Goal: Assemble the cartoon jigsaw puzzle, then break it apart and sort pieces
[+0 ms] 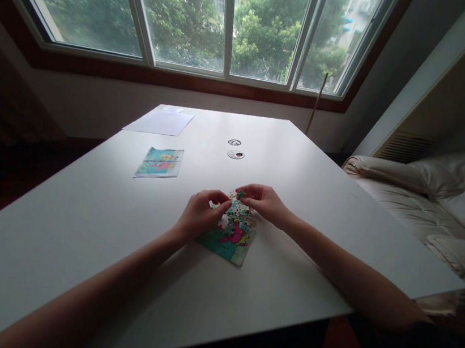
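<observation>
A partly assembled jigsaw puzzle (227,244) in green, pink and yellow lies on the white table, with several loose pieces heaped over its far half. My right hand (263,202) is above the far right of the heap, thumb and forefinger closed on a small green puzzle piece (240,194). Over the puzzle's left edge, my left hand (202,211) has its thumb and fingertips pinched together. Whatever sits between those fingertips is too small to make out.
A creased colour picture sheet (159,162) lies left of the puzzle, with white paper (160,122) behind it. Two round discs (235,154) are set farther back on the white table (93,224). A pale sofa (408,203) stands at the right, and a window (230,25) is beyond.
</observation>
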